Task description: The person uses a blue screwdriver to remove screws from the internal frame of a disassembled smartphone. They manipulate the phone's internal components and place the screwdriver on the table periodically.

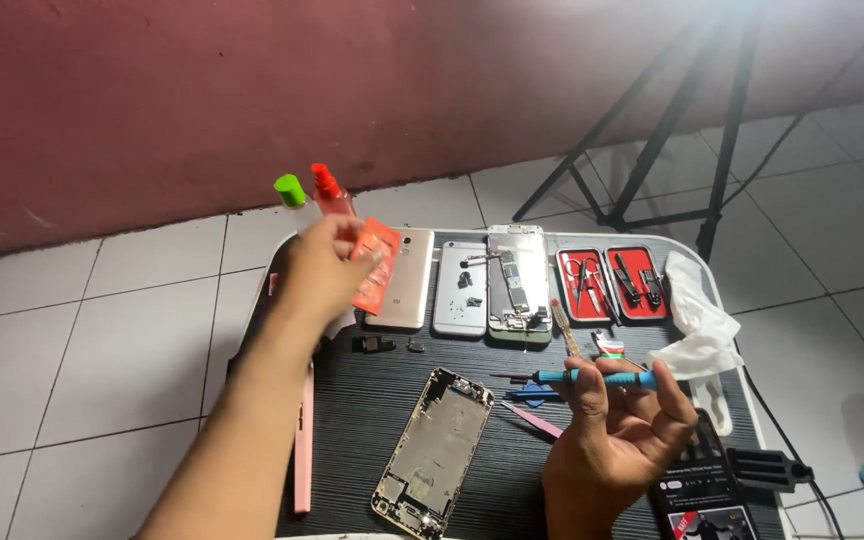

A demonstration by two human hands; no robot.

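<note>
My left hand (324, 268) is raised over the left side of a small black table (362, 420) and holds an orange-red packet (375, 265). My right hand (620, 435) is palm-up over the table's right side, gripping a blue-handled screwdriver (597, 377) that lies crosswise with its thin tip pointing left. An empty gold phone frame (434, 453) lies between my two hands. Behind it stand a gold phone back (405, 282), a silver phone back (460, 290) and an opened phone with its insides exposed (517, 285).
A red tool case (610, 283) lies open at the back right beside a crumpled white tissue (700, 325). A green-capped bottle (291, 190) and a red spray bottle (328, 190) stand back left. A lit phone (707, 495) sits front right. Tripod legs (652, 150) stand on the tiled floor.
</note>
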